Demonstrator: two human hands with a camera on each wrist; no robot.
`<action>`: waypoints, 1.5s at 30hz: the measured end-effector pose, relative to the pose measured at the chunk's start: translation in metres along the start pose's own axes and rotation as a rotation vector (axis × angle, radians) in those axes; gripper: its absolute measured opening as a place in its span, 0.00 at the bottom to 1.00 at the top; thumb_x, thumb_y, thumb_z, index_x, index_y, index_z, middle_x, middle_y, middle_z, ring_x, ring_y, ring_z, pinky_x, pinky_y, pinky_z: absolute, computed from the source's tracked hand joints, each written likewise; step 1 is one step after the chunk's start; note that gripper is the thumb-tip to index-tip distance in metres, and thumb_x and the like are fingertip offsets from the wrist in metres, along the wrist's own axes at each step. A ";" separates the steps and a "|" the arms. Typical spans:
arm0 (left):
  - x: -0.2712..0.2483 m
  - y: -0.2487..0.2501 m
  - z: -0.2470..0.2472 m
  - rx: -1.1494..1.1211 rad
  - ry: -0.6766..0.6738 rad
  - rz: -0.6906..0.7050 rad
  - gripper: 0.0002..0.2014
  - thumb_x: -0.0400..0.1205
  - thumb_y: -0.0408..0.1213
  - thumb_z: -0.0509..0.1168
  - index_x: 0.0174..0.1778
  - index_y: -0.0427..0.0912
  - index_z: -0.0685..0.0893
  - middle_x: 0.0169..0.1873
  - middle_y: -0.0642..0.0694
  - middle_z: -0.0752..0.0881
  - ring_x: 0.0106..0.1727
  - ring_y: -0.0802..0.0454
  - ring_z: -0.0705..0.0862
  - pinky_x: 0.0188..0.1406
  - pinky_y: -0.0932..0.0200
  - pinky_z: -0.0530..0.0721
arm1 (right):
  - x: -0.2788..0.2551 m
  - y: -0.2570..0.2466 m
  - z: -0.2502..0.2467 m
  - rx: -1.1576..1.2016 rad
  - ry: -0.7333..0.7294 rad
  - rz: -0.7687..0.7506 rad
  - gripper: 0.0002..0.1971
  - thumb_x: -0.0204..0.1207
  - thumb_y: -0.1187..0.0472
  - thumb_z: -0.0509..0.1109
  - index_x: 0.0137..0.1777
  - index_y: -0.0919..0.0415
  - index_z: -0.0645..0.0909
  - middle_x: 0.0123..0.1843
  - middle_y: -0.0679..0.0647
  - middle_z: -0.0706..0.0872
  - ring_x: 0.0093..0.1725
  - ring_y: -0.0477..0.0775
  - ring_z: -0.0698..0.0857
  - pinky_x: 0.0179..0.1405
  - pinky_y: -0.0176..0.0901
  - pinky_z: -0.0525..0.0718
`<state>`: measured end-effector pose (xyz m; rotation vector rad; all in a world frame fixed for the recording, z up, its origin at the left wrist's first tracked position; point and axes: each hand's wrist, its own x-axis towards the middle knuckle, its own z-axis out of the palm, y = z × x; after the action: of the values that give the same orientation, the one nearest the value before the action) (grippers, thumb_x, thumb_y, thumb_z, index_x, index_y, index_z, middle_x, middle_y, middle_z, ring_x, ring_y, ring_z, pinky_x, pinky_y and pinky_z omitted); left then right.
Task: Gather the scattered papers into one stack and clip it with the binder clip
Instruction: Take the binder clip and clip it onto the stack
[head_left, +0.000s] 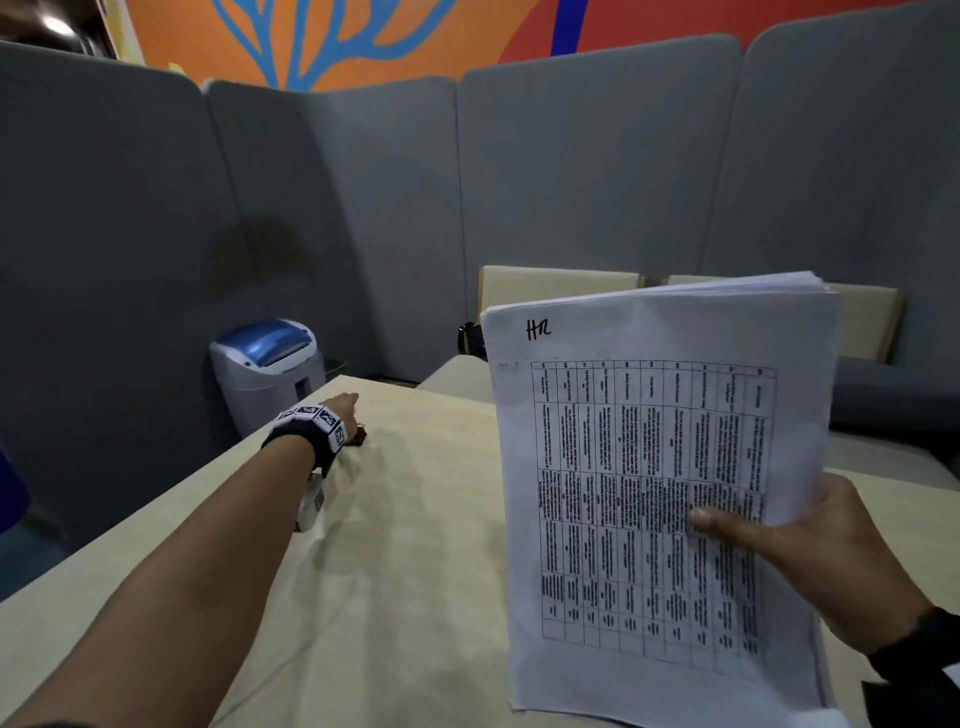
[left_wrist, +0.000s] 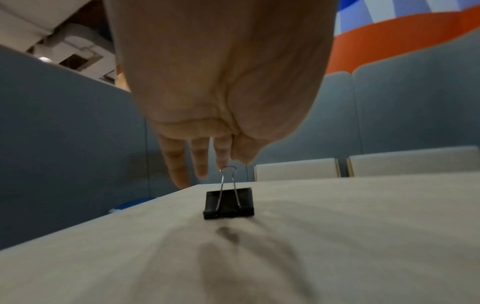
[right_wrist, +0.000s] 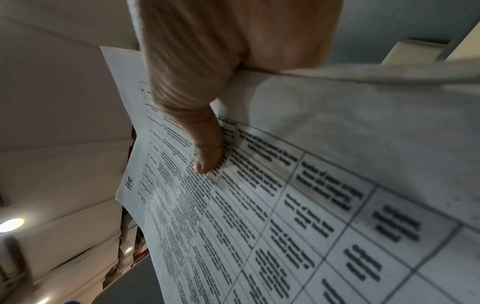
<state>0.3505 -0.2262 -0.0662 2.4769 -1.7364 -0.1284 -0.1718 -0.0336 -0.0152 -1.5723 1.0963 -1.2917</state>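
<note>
My right hand (head_left: 810, 551) holds a stack of white printed papers (head_left: 649, 467) upright over the right side of the table, thumb (right_wrist: 207, 160) pressed on the top sheet's table of text (right_wrist: 285, 205); its fingers are hidden behind the stack. A black binder clip (left_wrist: 228, 203) with silver wire handles stands on the beige table near its far left corner. My left hand (head_left: 340, 410) is stretched out over the clip (head_left: 358, 441). Its fingers (left_wrist: 200, 164) hang down straight just above the clip's raised wire loop, with nothing held.
The beige table (head_left: 415, 571) lies between my arms. A grey and blue bin-like machine (head_left: 267, 369) stands on the floor past the table's far left corner. Cream chair backs (head_left: 556, 286) and grey padded partitions (head_left: 363, 208) ring the space.
</note>
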 end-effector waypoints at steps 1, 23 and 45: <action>-0.001 0.002 0.002 0.016 0.001 0.001 0.26 0.85 0.40 0.59 0.81 0.39 0.66 0.79 0.39 0.72 0.77 0.40 0.73 0.76 0.51 0.71 | 0.000 -0.001 0.000 0.012 0.002 -0.006 0.19 0.58 0.67 0.82 0.51 0.62 0.88 0.46 0.50 0.95 0.46 0.48 0.94 0.39 0.36 0.91; -0.148 0.011 0.018 0.055 -0.049 -0.113 0.17 0.88 0.43 0.52 0.69 0.43 0.77 0.65 0.34 0.79 0.63 0.33 0.80 0.61 0.42 0.81 | -0.028 -0.004 0.007 -0.054 0.072 -0.014 0.28 0.55 0.54 0.84 0.55 0.62 0.85 0.51 0.54 0.92 0.51 0.49 0.92 0.54 0.51 0.89; -0.278 0.123 -0.104 -1.109 -0.174 0.058 0.14 0.90 0.40 0.49 0.51 0.36 0.77 0.33 0.38 0.78 0.28 0.43 0.80 0.21 0.60 0.80 | -0.071 -0.016 -0.003 -0.028 0.120 0.032 0.12 0.65 0.63 0.83 0.44 0.55 0.83 0.43 0.52 0.90 0.44 0.48 0.91 0.36 0.32 0.86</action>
<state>0.1558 -0.0020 0.0549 1.6000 -1.2202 -1.0040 -0.1794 0.0386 -0.0204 -1.5076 1.2133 -1.3696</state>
